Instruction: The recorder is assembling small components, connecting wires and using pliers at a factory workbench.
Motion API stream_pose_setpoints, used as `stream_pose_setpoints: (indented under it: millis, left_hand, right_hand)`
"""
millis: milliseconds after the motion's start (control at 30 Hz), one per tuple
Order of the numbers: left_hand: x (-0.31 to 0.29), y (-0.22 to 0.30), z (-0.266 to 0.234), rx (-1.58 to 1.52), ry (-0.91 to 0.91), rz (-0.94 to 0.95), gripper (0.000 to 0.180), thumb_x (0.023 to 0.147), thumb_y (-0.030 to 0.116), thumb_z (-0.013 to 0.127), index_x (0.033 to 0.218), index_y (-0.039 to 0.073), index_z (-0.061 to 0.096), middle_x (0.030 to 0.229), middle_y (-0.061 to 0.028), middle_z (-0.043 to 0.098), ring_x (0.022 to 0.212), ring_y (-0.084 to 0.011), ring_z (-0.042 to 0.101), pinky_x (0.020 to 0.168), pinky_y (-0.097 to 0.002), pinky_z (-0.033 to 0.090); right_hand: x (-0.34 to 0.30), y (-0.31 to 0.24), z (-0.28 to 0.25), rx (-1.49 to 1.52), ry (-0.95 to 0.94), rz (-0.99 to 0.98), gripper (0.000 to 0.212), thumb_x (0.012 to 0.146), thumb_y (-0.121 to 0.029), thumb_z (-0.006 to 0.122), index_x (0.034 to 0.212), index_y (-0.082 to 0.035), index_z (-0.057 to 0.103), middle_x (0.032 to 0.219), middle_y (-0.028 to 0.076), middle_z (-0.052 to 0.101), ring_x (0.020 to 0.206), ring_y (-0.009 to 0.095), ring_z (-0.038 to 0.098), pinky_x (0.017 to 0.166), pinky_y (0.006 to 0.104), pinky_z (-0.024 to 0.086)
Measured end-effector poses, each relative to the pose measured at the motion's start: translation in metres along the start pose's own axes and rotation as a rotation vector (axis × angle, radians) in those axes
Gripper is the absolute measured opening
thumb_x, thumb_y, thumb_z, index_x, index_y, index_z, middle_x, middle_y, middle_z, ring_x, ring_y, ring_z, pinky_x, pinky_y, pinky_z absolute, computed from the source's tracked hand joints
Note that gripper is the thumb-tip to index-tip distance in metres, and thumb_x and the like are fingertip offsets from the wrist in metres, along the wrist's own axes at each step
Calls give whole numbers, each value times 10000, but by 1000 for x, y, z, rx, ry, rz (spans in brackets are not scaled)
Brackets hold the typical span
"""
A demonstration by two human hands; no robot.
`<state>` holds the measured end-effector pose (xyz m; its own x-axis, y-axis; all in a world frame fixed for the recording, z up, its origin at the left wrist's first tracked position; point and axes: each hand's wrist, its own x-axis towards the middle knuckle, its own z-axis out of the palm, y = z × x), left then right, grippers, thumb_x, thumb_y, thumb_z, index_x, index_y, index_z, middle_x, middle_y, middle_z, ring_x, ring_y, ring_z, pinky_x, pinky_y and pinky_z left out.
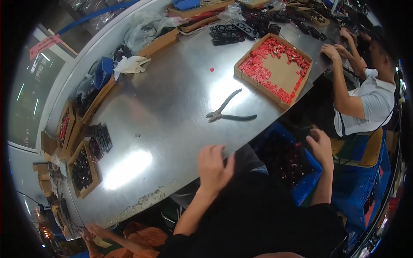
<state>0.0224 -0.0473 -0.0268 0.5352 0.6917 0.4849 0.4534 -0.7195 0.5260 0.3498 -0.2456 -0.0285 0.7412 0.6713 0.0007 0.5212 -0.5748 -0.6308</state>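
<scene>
My left hand [214,170] is over the near edge of the metal table, its thumb apart from the fingers and nothing visible in it. To the right, beyond the table edge, my right hand [320,148] hovers beside a blue bin [306,189] of small dark and red parts. Its fingers are loosely curled and apart, and no held thing can be made out. A pair of cutting pliers [220,115] lies with handles spread on the table, touched by neither hand. Past it sits a shallow cardboard box [282,74] with many small red pieces around its bare middle.
One red piece [212,69] lies loose on the metal table [172,103]. Black fan-like parts [226,33] are piled at the back. Cardboard trays [84,170] of parts line the left side. Co-workers sit at right [365,94] and lower left [142,238].
</scene>
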Motion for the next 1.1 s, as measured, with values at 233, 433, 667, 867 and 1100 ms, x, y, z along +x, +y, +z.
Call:
stream_pose_setpoints:
  millis: [233, 433, 667, 867, 1100]
  left_hand:
    - [-12, -30, -11, 202, 129, -149, 244, 798, 140, 745, 960, 41, 592, 906, -140, 586, 872, -339, 565, 776, -439, 449]
    - [-10, -26, -4, 192, 110, -115, 265, 791, 136, 747, 986, 46, 591, 925, -123, 589, 876, -319, 577, 785, -410, 461]
    - [-28, -29, -17, 31, 96, -152, 273, 787, 92, 740, 1006, 37, 586, 964, -135, 605, 895, -323, 587, 786, -412, 471]
    - [-21, -27, -20, 52, 63, -102, 269, 789, 91, 735, 1011, 38, 591, 964, -137, 598, 902, -321, 583, 781, -414, 462]
    - [-26, -28, -22, 11, 114, -112, 245, 802, 48, 720, 1008, 34, 588, 938, -154, 589, 860, -344, 578, 753, -414, 469]
  right_hand:
    - [143, -169, 34, 61, 42, -605, 238, 889, -166, 682, 1046, 13, 678, 926, 151, 702, 804, 225, 675, 729, 315, 512]
    - [339, -239, 139, -327, 116, -796, 588, 828, -244, 749, 1317, 11, 544, 1235, 226, 628, 1148, 399, 596, 1008, 434, 469]
    - [380, -258, 143, -460, -91, -777, 340, 807, -188, 702, 1107, -30, 675, 1063, 229, 671, 1028, 398, 633, 903, 481, 502]
    - [379, -254, 127, -269, 227, -916, 242, 847, -164, 628, 1043, -31, 681, 867, 214, 682, 830, 415, 658, 776, 457, 533]
    - [347, -248, 131, -325, -232, -739, 655, 868, -496, 678, 1255, 29, 627, 1203, 252, 661, 1123, 388, 636, 977, 410, 487]
